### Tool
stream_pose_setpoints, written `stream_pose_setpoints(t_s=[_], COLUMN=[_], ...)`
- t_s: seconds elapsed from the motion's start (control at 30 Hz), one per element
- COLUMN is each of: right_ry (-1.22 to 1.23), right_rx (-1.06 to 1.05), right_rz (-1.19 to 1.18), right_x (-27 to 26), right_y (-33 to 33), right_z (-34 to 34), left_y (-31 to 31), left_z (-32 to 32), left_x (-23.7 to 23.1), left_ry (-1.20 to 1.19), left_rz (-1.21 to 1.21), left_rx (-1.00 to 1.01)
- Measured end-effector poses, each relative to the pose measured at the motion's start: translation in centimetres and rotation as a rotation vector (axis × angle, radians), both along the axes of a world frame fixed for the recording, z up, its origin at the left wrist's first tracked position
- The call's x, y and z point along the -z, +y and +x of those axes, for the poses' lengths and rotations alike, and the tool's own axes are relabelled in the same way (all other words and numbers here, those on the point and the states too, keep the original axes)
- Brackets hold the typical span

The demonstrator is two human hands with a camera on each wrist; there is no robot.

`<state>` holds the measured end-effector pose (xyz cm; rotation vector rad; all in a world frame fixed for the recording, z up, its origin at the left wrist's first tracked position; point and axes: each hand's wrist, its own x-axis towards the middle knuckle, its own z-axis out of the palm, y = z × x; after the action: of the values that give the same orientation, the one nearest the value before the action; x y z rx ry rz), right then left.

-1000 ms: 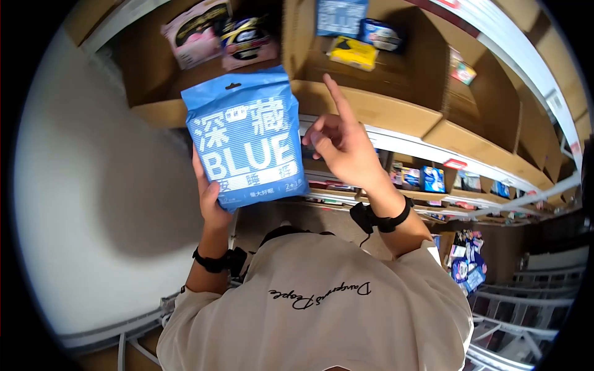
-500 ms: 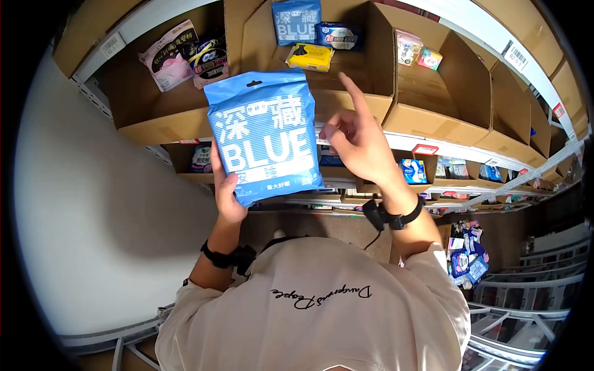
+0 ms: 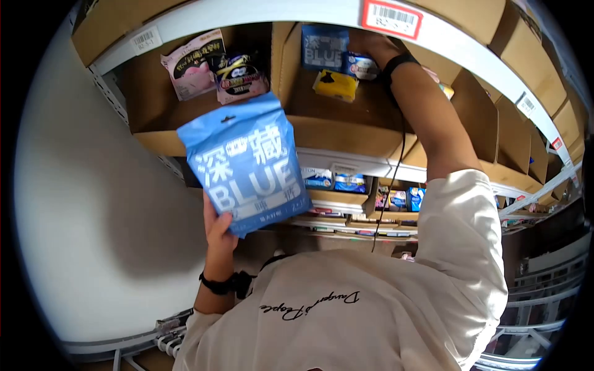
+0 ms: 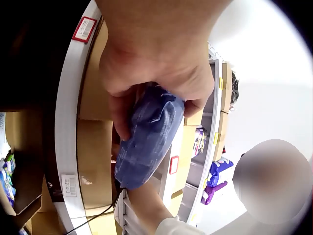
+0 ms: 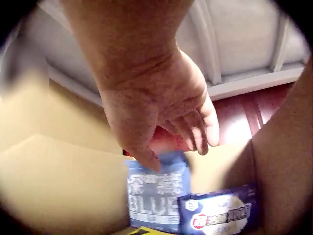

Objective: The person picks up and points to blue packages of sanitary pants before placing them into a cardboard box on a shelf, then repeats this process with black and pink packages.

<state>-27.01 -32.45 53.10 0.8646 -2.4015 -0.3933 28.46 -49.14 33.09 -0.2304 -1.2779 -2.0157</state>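
Note:
My left hand [image 3: 219,230] grips a blue "BLUE" bag [image 3: 247,167] by its lower left corner, print facing up. In the left wrist view, the fingers and thumb of that hand [image 4: 156,73] clasp the bag [image 4: 151,137] from both sides. My right hand [image 3: 371,44] reaches into a cardboard bin. In the right wrist view this hand [image 5: 159,103] hangs with fingers loosely bent over a second blue bag [image 5: 155,196]; the thumb overlaps its top edge, and contact is unclear. A dark blue pack [image 5: 220,213] stands beside that bag.
A yellow pack [image 3: 336,85] lies in the same bin. Pink and black packs [image 3: 240,77] fill part of the bin to the left. A white shelf rail [image 3: 247,18] runs above, lower shelves hold more packs, and a cable [image 3: 402,142] hangs from my right wrist.
My right hand has gone from beside the held bag up into the bin. The left hand and its bag now sit slightly lower, with the bag tilted more.

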Motion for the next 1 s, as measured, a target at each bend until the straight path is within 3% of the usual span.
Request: stream_pose_setpoints(t_s=[0.2, 0.6, 0.87, 1.0], right_ry=[-0.212, -0.269, -0.108, 0.242], right_rx=[0.055, 0.016, -0.394, -0.421], right_rz=[-0.07, -0.143, -0.209, -0.296], right_x=[-0.5, 1.4, -1.8, -0.7], right_y=[-0.7, 0.1, 3.8, 6.0], right_z=[0.2, 1.9, 12.8, 18.2], left_y=[-4.4, -9.2, -10.8, -10.3], left_z=[3.1, 0.5, -3.5, -4.7], left_x=[1.0, 0.8, 0.8, 1.2], left_ry=[-0.089, -0.154, -0.166, -0.124], left_rz=[0.027, -0.067, -0.122, -0.1], left_rx=[0.068, 0.335, 0.501, 0.566])
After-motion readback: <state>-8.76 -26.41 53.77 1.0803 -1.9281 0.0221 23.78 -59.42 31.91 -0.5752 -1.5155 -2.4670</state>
